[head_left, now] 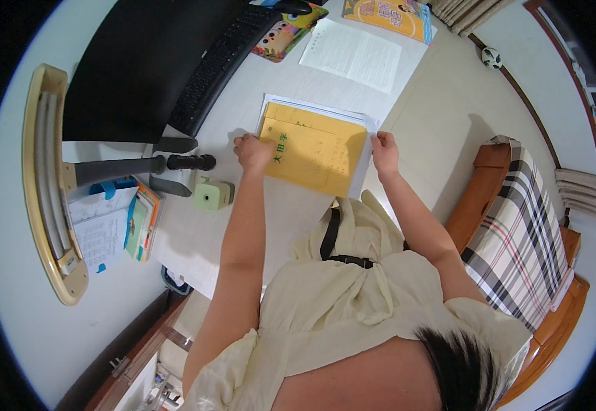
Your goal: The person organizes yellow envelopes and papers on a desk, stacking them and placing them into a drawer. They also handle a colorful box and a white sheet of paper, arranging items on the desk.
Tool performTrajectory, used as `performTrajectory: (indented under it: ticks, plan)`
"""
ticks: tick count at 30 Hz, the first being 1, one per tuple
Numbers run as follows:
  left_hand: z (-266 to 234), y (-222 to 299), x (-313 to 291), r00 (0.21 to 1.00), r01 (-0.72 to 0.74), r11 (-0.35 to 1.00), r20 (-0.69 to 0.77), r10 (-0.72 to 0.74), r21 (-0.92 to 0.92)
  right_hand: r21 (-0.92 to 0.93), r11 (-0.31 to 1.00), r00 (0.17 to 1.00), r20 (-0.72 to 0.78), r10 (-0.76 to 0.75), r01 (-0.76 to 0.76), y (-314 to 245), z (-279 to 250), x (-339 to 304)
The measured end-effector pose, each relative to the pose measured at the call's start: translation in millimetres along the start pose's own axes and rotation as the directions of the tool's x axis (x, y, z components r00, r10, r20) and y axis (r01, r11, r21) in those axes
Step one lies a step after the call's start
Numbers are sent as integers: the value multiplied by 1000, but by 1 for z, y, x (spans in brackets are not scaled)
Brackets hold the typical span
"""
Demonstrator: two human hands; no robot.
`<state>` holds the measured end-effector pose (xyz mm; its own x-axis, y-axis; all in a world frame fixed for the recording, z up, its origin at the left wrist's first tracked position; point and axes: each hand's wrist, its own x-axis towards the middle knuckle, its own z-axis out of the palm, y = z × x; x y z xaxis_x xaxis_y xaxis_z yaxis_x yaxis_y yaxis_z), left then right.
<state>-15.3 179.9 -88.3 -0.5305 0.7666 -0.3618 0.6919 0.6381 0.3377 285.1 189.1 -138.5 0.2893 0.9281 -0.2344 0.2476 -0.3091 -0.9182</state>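
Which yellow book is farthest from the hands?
The colourful orange-yellow book, lying beyond the printed white sheet. The other yellow ones, plainer exercise books, lie between the left hand and right hand.

Monitor [130, 72], keyboard [217, 68] and lamp [46, 185]
Green box [208, 196] near the lamp; ball [491, 57] by the wall [541, 55]; plaid cloth [517, 236] at right.

Single fisheye view from the person's head, facing steeply down: torso [353, 301] close below; left hand [252, 152], right hand [385, 154] and table [188, 236] farther off.
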Motion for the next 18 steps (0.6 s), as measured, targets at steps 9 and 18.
performTrajectory:
  ticks: [9, 18]
  plan:
    - [18, 15, -41, 997, 57, 988, -42, -64, -143, -390, 904, 984, 98, -148, 175, 0, -1, -57]
    - [30, 7, -46, 995, -92, 971, -68, 79, -218, -309, 951, 996, 76, 51, -25, -8, -6, -43]
